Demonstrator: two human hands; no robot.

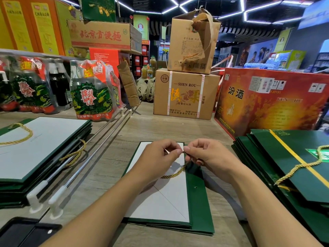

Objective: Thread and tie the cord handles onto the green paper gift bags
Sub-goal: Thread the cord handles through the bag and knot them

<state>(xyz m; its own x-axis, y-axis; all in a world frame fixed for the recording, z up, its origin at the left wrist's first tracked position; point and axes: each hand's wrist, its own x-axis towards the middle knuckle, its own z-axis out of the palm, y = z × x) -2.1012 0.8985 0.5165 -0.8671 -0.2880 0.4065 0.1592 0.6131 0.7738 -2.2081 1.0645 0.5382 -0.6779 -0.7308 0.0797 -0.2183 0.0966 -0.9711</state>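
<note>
At frame centre, both hands, left (158, 154) and right (204, 154), pinch the gold cord (175, 173) above a flat green gift bag (197, 207) on the tabletop (110, 157).

Brown carton (185, 94) reads "SHEN ROU", "500ml".

Two bare forearms in shot, no sleeves reaching down to either wrist. The left hand (156, 155) wears no ring, watch or glove; the right hand (204, 154) is just as plain, with short, unpainted nails showing on its fingertips.
</note>
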